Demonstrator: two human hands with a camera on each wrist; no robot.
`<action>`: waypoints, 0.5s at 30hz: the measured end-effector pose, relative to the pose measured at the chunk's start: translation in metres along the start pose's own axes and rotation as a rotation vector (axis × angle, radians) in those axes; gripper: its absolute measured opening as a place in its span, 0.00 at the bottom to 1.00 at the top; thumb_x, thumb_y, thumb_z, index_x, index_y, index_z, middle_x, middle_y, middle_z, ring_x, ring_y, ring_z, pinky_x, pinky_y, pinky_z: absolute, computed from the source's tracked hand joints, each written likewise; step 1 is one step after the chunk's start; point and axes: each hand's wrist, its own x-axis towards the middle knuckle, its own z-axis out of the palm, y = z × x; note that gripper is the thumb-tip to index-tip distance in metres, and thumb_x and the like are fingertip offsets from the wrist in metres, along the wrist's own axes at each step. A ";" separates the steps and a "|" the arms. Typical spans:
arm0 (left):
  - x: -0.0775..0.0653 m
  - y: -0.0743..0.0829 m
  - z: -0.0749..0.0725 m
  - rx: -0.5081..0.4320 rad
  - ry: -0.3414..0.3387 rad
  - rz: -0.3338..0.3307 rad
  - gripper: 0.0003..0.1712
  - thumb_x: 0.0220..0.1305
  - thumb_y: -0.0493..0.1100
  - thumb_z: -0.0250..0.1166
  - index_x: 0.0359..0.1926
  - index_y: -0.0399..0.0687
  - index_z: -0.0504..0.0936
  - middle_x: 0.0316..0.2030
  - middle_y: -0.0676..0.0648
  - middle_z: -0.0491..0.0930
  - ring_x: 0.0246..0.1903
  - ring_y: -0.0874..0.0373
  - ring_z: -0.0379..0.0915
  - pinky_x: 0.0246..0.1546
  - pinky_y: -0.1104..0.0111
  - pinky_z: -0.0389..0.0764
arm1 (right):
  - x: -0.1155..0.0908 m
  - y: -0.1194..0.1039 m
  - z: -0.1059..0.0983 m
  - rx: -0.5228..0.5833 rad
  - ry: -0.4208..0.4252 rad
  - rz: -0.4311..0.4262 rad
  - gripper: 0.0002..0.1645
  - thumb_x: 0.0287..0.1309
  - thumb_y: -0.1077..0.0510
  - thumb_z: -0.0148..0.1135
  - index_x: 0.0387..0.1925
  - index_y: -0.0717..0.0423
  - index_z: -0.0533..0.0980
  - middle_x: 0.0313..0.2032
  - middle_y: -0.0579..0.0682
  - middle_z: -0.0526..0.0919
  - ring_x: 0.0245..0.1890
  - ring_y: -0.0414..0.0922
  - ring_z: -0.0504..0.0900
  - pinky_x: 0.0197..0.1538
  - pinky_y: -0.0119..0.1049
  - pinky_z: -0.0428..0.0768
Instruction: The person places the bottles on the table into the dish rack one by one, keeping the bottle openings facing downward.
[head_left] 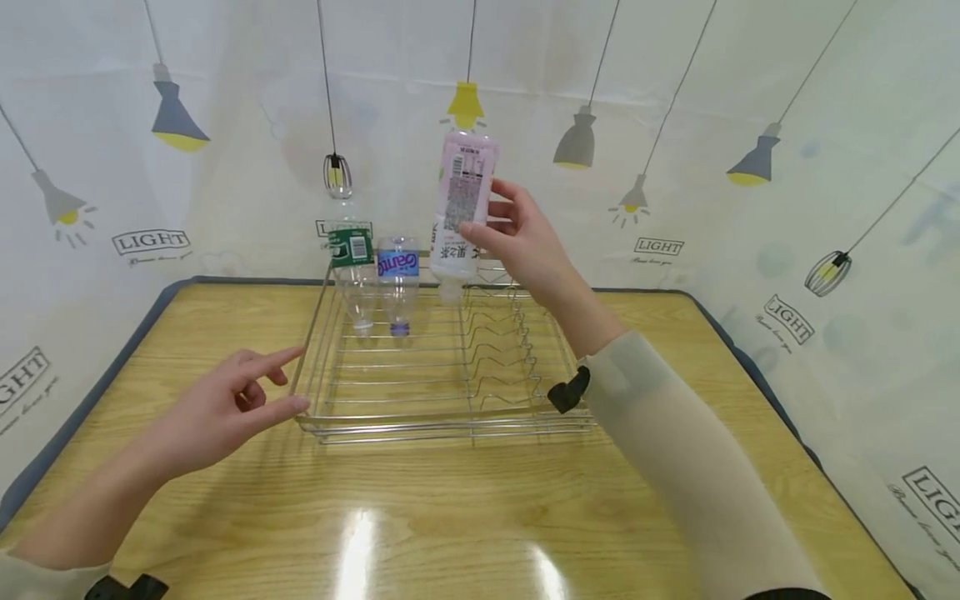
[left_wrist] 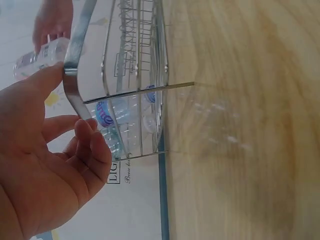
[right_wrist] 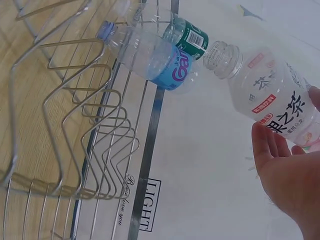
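My right hand (head_left: 528, 242) grips a clear plastic drink bottle (head_left: 465, 200) with a pink and white label. The bottle is upside down above the back of a wire dish rack (head_left: 397, 363), and its mouth in the right wrist view has no cap. My left hand (head_left: 225, 404) holds the rack's near left corner between thumb and index finger, other fingers curled. In the rack's back left, a green-labelled bottle (head_left: 351, 248) and a blue-labelled bottle (head_left: 398, 265) lean with their caps down. The right wrist view shows the held bottle (right_wrist: 270, 95) beside both.
The rack stands on a wooden table (head_left: 450, 517) with a dark edge. Zigzag wire dividers (right_wrist: 95, 130) fill the rack's right part. Behind and around the table hangs a pale sheet (head_left: 262, 100) printed with lamps.
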 end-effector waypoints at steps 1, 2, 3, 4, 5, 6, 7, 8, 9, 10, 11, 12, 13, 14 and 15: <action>-0.001 -0.001 0.002 0.001 0.000 0.000 0.42 0.79 0.58 0.69 0.85 0.51 0.67 0.59 0.41 0.77 0.38 0.59 0.71 0.33 0.68 0.76 | 0.004 0.001 0.001 0.008 0.005 0.001 0.50 0.72 0.54 0.74 0.86 0.46 0.58 0.71 0.53 0.76 0.68 0.50 0.80 0.71 0.50 0.82; -0.002 -0.002 0.004 -0.002 0.000 -0.001 0.42 0.79 0.57 0.69 0.85 0.51 0.67 0.58 0.42 0.77 0.37 0.59 0.70 0.32 0.68 0.75 | 0.009 0.002 0.003 0.018 0.011 0.002 0.49 0.72 0.54 0.74 0.86 0.46 0.58 0.71 0.53 0.76 0.68 0.50 0.80 0.70 0.50 0.82; -0.003 -0.003 0.005 -0.008 0.005 -0.001 0.41 0.80 0.57 0.68 0.85 0.50 0.67 0.56 0.43 0.77 0.35 0.59 0.69 0.31 0.68 0.75 | 0.013 0.003 0.005 0.036 0.017 0.002 0.49 0.72 0.54 0.73 0.85 0.46 0.59 0.71 0.54 0.76 0.68 0.51 0.80 0.71 0.50 0.82; -0.004 -0.004 0.006 -0.007 0.011 -0.002 0.41 0.80 0.57 0.68 0.85 0.50 0.67 0.55 0.44 0.78 0.35 0.60 0.69 0.31 0.68 0.74 | 0.017 0.005 0.007 0.056 0.023 0.001 0.48 0.73 0.55 0.73 0.85 0.48 0.59 0.71 0.55 0.76 0.68 0.51 0.80 0.71 0.49 0.82; -0.005 -0.004 0.008 -0.013 0.013 -0.003 0.41 0.80 0.57 0.67 0.85 0.51 0.66 0.54 0.45 0.78 0.33 0.60 0.68 0.30 0.68 0.74 | 0.021 0.006 0.010 0.074 0.029 0.001 0.48 0.73 0.56 0.73 0.85 0.48 0.59 0.70 0.55 0.76 0.68 0.51 0.80 0.71 0.49 0.82; -0.006 -0.004 0.009 -0.020 0.016 -0.004 0.41 0.81 0.56 0.67 0.85 0.51 0.65 0.52 0.45 0.79 0.32 0.60 0.68 0.30 0.67 0.73 | 0.025 0.007 0.013 0.093 0.034 0.000 0.47 0.73 0.57 0.72 0.85 0.49 0.59 0.70 0.56 0.77 0.68 0.52 0.80 0.71 0.49 0.81; -0.006 -0.005 0.009 -0.032 0.015 -0.007 0.41 0.81 0.56 0.67 0.86 0.52 0.65 0.51 0.46 0.79 0.32 0.60 0.67 0.29 0.67 0.73 | 0.029 0.009 0.015 0.110 0.041 0.001 0.47 0.73 0.57 0.72 0.85 0.50 0.60 0.70 0.57 0.77 0.68 0.52 0.81 0.71 0.48 0.82; -0.007 -0.005 0.010 -0.042 0.013 -0.011 0.41 0.81 0.56 0.67 0.86 0.53 0.64 0.49 0.46 0.79 0.31 0.59 0.67 0.29 0.67 0.72 | 0.032 0.010 0.018 0.120 0.051 0.007 0.47 0.73 0.57 0.72 0.84 0.50 0.60 0.70 0.56 0.77 0.68 0.52 0.81 0.71 0.48 0.82; -0.007 -0.005 0.011 -0.051 0.009 -0.015 0.41 0.81 0.56 0.66 0.86 0.54 0.64 0.48 0.46 0.79 0.30 0.59 0.67 0.28 0.66 0.72 | 0.035 0.012 0.020 0.126 0.063 0.013 0.46 0.73 0.57 0.72 0.84 0.49 0.61 0.69 0.56 0.77 0.67 0.52 0.81 0.70 0.48 0.82; -0.007 -0.005 0.011 -0.060 0.006 -0.020 0.41 0.81 0.56 0.66 0.86 0.54 0.63 0.46 0.47 0.79 0.30 0.59 0.66 0.28 0.66 0.72 | 0.038 0.013 0.022 0.131 0.075 0.018 0.46 0.72 0.57 0.72 0.84 0.49 0.61 0.69 0.56 0.78 0.67 0.52 0.81 0.70 0.47 0.82; -0.007 -0.006 0.011 -0.069 0.001 -0.025 0.41 0.81 0.57 0.66 0.86 0.55 0.63 0.45 0.47 0.79 0.29 0.59 0.66 0.28 0.66 0.72 | 0.040 0.015 0.023 0.134 0.086 0.021 0.46 0.72 0.56 0.73 0.84 0.49 0.61 0.68 0.56 0.78 0.67 0.51 0.81 0.70 0.48 0.82; -0.007 -0.006 0.011 -0.078 -0.003 -0.030 0.41 0.81 0.57 0.66 0.86 0.56 0.63 0.45 0.47 0.79 0.29 0.59 0.66 0.27 0.66 0.71 | 0.043 0.017 0.025 0.140 0.098 0.024 0.46 0.71 0.56 0.73 0.84 0.48 0.62 0.68 0.56 0.78 0.66 0.51 0.82 0.70 0.48 0.82; -0.007 -0.006 0.011 -0.083 -0.008 -0.036 0.41 0.81 0.57 0.66 0.86 0.57 0.63 0.45 0.47 0.79 0.28 0.59 0.66 0.27 0.66 0.71 | 0.045 0.020 0.026 0.142 0.112 0.031 0.46 0.71 0.56 0.73 0.84 0.48 0.62 0.68 0.55 0.79 0.66 0.51 0.82 0.69 0.47 0.82; -0.006 -0.006 0.011 -0.084 -0.011 -0.040 0.41 0.81 0.57 0.66 0.86 0.57 0.63 0.44 0.47 0.79 0.28 0.59 0.66 0.27 0.66 0.71 | 0.047 0.022 0.027 0.148 0.125 0.038 0.46 0.71 0.55 0.73 0.83 0.47 0.63 0.67 0.55 0.79 0.65 0.50 0.82 0.69 0.48 0.81; -0.006 -0.006 0.011 -0.083 -0.015 -0.046 0.41 0.81 0.58 0.66 0.86 0.58 0.63 0.44 0.47 0.79 0.27 0.59 0.66 0.26 0.66 0.71 | 0.049 0.024 0.028 0.158 0.137 0.043 0.46 0.71 0.55 0.73 0.83 0.47 0.63 0.67 0.55 0.80 0.65 0.50 0.82 0.69 0.48 0.81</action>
